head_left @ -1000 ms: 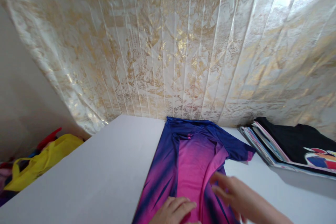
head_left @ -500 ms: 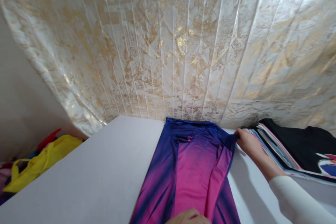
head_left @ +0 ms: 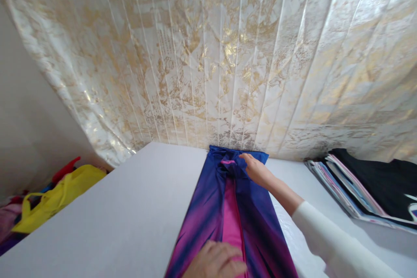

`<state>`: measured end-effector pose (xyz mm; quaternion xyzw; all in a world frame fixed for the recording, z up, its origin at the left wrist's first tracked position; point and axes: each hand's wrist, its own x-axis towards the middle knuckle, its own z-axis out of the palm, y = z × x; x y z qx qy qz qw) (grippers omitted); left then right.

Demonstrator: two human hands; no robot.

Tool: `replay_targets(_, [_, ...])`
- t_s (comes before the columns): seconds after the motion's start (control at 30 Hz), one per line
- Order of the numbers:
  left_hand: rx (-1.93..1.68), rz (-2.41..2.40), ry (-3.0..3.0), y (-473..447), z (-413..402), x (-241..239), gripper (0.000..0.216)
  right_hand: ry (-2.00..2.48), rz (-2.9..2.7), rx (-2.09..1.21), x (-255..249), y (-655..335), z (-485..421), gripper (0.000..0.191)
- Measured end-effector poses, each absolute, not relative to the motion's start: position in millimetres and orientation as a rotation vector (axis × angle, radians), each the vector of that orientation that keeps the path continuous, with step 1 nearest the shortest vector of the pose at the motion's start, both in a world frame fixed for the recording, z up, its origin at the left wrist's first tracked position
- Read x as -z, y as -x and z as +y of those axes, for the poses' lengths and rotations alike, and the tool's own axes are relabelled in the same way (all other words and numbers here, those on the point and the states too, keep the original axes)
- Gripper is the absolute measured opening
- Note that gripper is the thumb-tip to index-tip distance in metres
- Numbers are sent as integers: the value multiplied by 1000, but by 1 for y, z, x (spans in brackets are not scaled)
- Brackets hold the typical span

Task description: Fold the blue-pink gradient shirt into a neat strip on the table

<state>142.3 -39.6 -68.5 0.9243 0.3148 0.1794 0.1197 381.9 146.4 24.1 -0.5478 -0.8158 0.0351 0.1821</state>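
Observation:
A shiny shirt (head_left: 260, 217), fading from dark blue at its far end to pink and purple nearer me, lies lengthwise on the white table. Its two sides are turned inward, and a narrow pink strip shows between them. Near the far end, my right hand (head_left: 257, 169) pinches the blue cloth beside a small pink band. My left hand (head_left: 215, 260) is over the near part of the shirt at the bottom edge of the view. Its fingers are curled on the cloth, slightly blurred and partly cut off.
On the right of the white table (head_left: 156, 200) is a stack of folded clothes (head_left: 374, 186) with a black one on top. A yellow bag-like thing with a loop (head_left: 61, 197) lies among coloured cloths beyond the left edge. A gold-patterned curtain (head_left: 208, 61) hangs behind the table.
My right hand has moved left, bringing the shirt's right side inward over the pink middle. My left hand has shifted slightly left and farther into view.

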Motion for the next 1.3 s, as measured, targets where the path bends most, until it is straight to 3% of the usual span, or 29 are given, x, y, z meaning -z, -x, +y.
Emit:
replay_targets(0.13, [-468,1423,-2600,-129,5,42,45,1702,-2326,-141,27,-396,105,50])
replay_targets(0.37, [-271,1587,-2595,-149,111,38,53,1985,-2167,-41,64,-392,125,63])
replay_targets(0.87, [-479,1676,-2631,-166,229,50,45,1786,-2006,76,47,-415,232,33])
replay_targets(1.0, [-597,1618,-2621,-169,212,36,43,1695,-2027,-25,37,-428,209,34])
replay_targets(1.13, [-675,1378,-2681,-169,131,12,36,1568,-2086,-151,22,-450,108,27])
replay_targets(1.3, [-564,777,-2548,-177,-2,1,22,1442,-2137,-748,19,-465,-56,23])
